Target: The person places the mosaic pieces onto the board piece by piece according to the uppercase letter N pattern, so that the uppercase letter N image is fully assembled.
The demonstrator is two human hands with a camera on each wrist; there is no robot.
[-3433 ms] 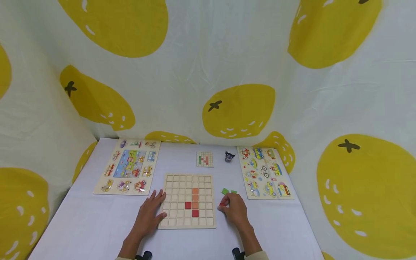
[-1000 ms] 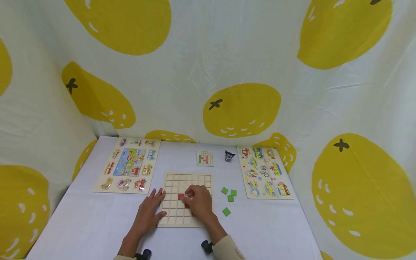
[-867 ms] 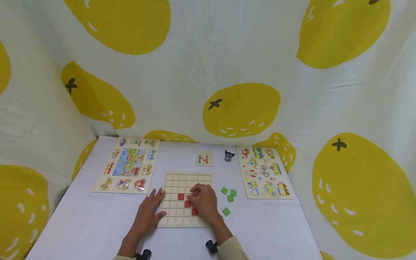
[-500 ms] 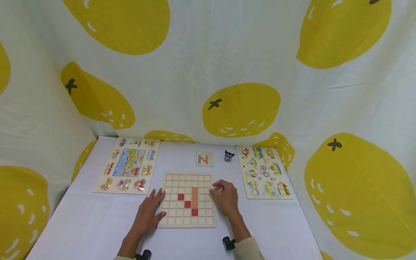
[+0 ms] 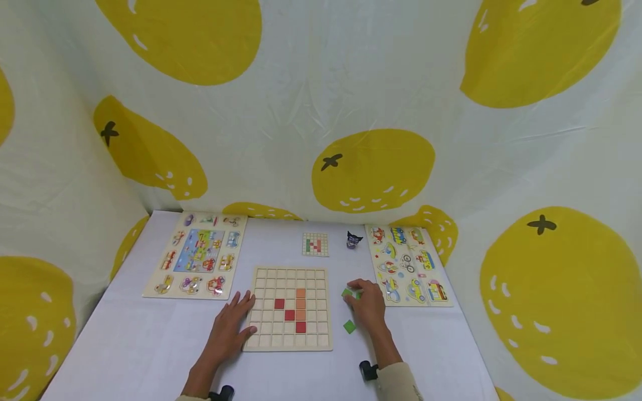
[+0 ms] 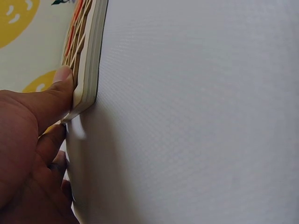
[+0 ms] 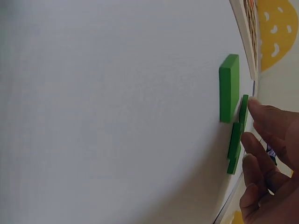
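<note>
My left hand [image 5: 230, 328] rests at the left edge of a wooden grid board [image 5: 266, 340], its thumb on the rim in the left wrist view. Set in the grid are a column of orange tiles [image 5: 300, 304] and three red tiles [image 5: 290, 315] on a diagonal. To the right of the board, my right hand [image 5: 368, 303] hovers over several green square tiles [image 5: 349, 327], partly covering them. The right wrist view shows the thumb and fingertips beside green tiles [image 7: 235, 140], apart from each other, with no tile lifted.
A small patterned grid card [image 5: 315, 245] and a dark little figurine [image 5: 354, 240] stand behind the board. One picture puzzle board [image 5: 173, 281] lies at the back left, another vehicle puzzle [image 5: 401, 270] just beyond my right hand. A lemon-print curtain [image 5: 281, 139] encloses the table.
A third red tile now sits at the diagonal's upper left, placed from my right hand. That hand has since moved right, off the board to the green tiles. My left hand stays put.
</note>
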